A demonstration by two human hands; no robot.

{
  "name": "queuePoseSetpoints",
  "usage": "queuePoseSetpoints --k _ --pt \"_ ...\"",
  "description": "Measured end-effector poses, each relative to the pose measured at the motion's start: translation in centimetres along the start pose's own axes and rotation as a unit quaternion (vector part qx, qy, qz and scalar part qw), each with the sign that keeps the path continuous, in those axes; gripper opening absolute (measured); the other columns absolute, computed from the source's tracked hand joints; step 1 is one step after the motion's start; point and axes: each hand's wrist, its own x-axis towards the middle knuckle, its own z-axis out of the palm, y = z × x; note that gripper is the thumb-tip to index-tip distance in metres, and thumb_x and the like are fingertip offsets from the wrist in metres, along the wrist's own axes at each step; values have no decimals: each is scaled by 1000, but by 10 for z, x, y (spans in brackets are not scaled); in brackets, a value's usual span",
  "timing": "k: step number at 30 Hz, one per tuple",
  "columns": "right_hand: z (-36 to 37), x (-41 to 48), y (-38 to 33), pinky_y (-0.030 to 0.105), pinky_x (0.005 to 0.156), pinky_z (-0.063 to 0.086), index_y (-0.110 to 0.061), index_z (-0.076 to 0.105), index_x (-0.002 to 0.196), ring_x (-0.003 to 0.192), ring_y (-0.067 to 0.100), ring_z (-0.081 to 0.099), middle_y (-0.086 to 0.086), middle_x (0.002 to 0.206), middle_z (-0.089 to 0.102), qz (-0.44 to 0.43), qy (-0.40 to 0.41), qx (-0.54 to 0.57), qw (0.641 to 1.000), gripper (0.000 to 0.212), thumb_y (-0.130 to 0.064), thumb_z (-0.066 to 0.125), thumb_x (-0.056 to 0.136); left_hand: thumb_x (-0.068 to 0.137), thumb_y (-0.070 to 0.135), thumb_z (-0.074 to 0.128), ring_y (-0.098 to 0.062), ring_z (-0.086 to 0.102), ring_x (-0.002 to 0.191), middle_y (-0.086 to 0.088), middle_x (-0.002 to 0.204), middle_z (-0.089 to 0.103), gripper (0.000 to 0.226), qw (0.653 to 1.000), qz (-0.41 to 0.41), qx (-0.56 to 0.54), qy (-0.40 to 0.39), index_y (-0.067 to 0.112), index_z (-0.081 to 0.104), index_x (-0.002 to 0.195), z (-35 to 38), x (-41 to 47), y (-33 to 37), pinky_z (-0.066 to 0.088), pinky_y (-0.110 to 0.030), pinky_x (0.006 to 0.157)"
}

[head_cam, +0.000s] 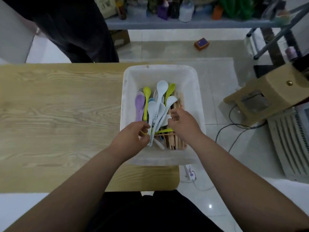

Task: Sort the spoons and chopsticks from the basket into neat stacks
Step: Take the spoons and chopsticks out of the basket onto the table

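Observation:
A translucent white basket (160, 72) stands at the right end of the wooden table (58, 106). Inside lie several plastic spoons: white spoons (161, 91), a yellow-green spoon (146, 97), a purple spoon (139, 106), another green spoon (170, 91). Wooden chopsticks (177, 141) lie along the basket's right side and bottom. My left hand (132, 138) holds the handles of a bunch of spoons at the basket's near left. My right hand (182, 124) hovers over the chopsticks, fingers curled, pinching something small and white; what it is I cannot tell.
A person in dark clothes (75, 30) stands beyond the table's far edge. To the right on the floor are a wooden stool (267, 96), a white appliance (291, 148), cables and a power strip (189, 171). A cluttered shelf (184, 22) runs along the back.

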Motion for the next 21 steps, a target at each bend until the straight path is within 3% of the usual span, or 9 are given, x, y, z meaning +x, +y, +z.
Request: queuePoseSetpoints --k 1,3,5,7,9,11,14,17,21 --pt "1 9 -1 31 86 49 -22 57 127 103 11 56 -6 114 56 6 4 -6 1000 33 -30 59 95 91 26 61 0 61 89 14 105 62 31 1000 -9 14 -8 26 60 122 2 8 2 48 -22 73" --pt "4 26 -2 30 68 46 -21 56 97 84 15 55 -4 92 55 25 30 -31 999 10 -29 60 93 92 26 59 -12 62 91 7 111 63 35 998 -32 43 -18 22 57 126 5 26 2 51 -29 76" --pt "12 43 -2 29 54 35 -22 48 77 71 18 52 -4 75 50 48 60 -50 996 23 -31 64 90 92 24 57 -22 63 92 1 112 64 33 994 -55 93 -25 17 56 124 9 46 0 53 -34 77" --pt "23 56 -3 29 60 43 -20 57 88 81 23 61 -1 85 59 84 60 -68 992 29 -47 67 83 92 25 57 -28 64 92 -6 109 65 29 987 -68 142 -33 13 56 119 16 63 -3 53 -36 75" --pt "36 70 1 38 80 54 -18 61 114 101 29 64 5 110 65 122 48 -95 987 66 -67 64 70 94 28 56 -30 65 93 -10 109 65 26 977 -74 192 -51 12 53 115 25 78 -5 49 -35 70" --pt "48 77 -1 45 96 50 -19 53 135 121 30 58 7 134 58 156 50 -114 980 93 -77 65 64 97 25 55 -31 66 97 -11 111 64 25 965 -77 238 -77 11 49 116 33 88 -5 44 -35 67" --pt "58 82 -6 46 108 39 -15 34 151 138 30 43 8 152 43 182 72 -125 973 115 -79 70 62 97 16 52 -31 69 96 -12 110 68 26 961 -77 253 -76 8 45 120 43 97 -8 45 -38 66" --pt "64 87 -8 45 110 37 -14 30 153 140 30 41 9 153 42 194 88 -133 968 112 -73 72 67 97 13 52 -31 68 99 -14 113 66 34 968 -117 209 -79 3 42 128 44 99 -9 49 -40 74" --pt "64 90 -14 43 96 44 -16 50 132 120 32 57 9 130 59 177 89 -141 970 73 -57 71 75 94 23 61 -31 66 98 -12 107 66 26 982 -146 90 -77 6 53 113 37 100 -17 43 -32 71"
